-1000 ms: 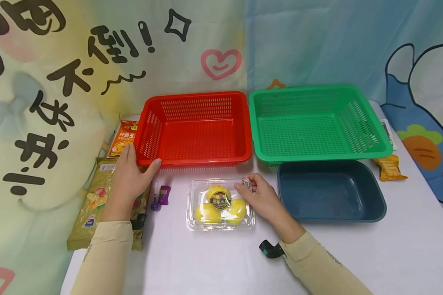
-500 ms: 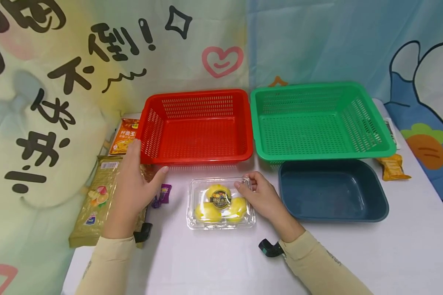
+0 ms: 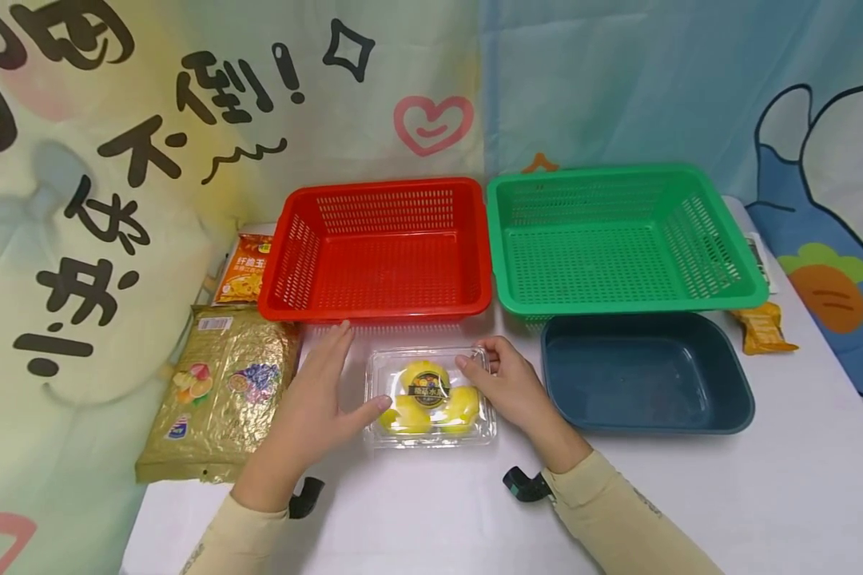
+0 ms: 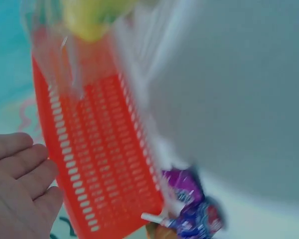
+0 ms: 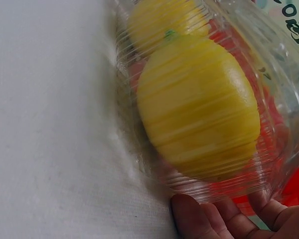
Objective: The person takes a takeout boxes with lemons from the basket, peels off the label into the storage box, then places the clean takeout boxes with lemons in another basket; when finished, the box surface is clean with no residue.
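A clear plastic clamshell box [image 3: 429, 397] with yellow lemons [image 3: 422, 375] inside lies on the white table [image 3: 690, 495], in front of the red basket [image 3: 381, 247]. My left hand [image 3: 316, 399] is at the box's left side with straight fingers and its thumb tip against the box. My right hand [image 3: 511, 383] pinches the box's far right corner. The right wrist view shows a lemon [image 5: 199, 104] through the ribbed plastic, with my fingertips [image 5: 214, 219] under the box's edge. The left wrist view is blurred, showing my palm [image 4: 15, 184], the red basket [image 4: 99, 149] and a purple wrapper [image 4: 189, 199].
A green basket [image 3: 618, 239] stands right of the red one, with a dark blue tub [image 3: 647, 375] in front of it. A gold packet [image 3: 216, 391] and an orange packet [image 3: 240, 267] lie at the left. An orange snack bar [image 3: 762, 327] lies at the far right.
My left hand let go of the red basket's front left corner and moved right to the lemon box, now covering the purple wrapper. My right hand has stayed on the box.
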Tool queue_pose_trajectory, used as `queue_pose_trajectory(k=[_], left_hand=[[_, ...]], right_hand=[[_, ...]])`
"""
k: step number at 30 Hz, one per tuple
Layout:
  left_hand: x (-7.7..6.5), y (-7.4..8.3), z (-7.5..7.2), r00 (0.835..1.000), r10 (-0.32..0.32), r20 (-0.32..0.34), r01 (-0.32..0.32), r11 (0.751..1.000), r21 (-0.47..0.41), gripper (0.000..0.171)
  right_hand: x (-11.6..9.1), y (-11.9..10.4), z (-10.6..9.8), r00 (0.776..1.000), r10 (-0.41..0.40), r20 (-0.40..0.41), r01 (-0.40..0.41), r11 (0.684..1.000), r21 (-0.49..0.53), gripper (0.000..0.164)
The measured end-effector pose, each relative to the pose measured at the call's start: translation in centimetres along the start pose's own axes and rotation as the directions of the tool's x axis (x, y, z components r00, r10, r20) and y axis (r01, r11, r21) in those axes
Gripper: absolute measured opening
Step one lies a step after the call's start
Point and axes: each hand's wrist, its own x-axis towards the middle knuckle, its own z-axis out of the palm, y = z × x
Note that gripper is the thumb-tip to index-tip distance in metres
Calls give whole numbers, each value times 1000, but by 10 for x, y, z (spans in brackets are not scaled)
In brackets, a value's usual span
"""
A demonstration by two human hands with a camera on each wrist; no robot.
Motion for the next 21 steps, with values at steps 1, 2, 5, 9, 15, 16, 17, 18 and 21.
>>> queue_pose_trajectory(k=[1, 2, 5, 9, 15, 16, 17, 18, 21], left_hand=[[-2, 2, 3, 1000, 7, 13, -7, 1000, 6, 109], [-4, 3, 6, 1000, 11, 24, -12, 1000, 13, 110], [-11, 7, 12, 999, 18, 45, -19, 999, 32, 112], [-19, 9, 18, 998, 8, 57, -12, 998, 54, 113], [-23, 7, 25, 998, 43, 41, -46, 995, 89, 115], [-24, 7, 26, 998, 46, 40, -49, 995, 92, 116], [-24, 6, 27, 998, 47, 39, -51, 994, 94, 116], [-24, 6, 27, 998, 47, 40, -51, 994, 94, 117], [-26, 5, 29, 998, 44, 38, -48, 995, 90, 118]], right_hand=[[0, 0, 0, 1000, -1, 1, 1, 1000, 4, 55], [0, 0, 0, 1000, -4, 1, 4, 1000, 7, 55], [-1, 0, 0, 1000, -3, 2, 3, 1000, 10, 54], [-1, 1, 0, 1000, 3, -1, -3, 1000, 3, 54], [0, 0, 0, 1000, 8, -3, -8, 1000, 0, 54], [-1, -1, 0, 1000, 8, -4, -8, 1000, 0, 54], [-1, 0, 0, 1000, 10, -5, -10, 1000, -1, 54], [-1, 0, 0, 1000, 10, -5, -10, 1000, -1, 54], [-1, 0, 0, 1000, 9, -6, -9, 1000, 2, 53]])
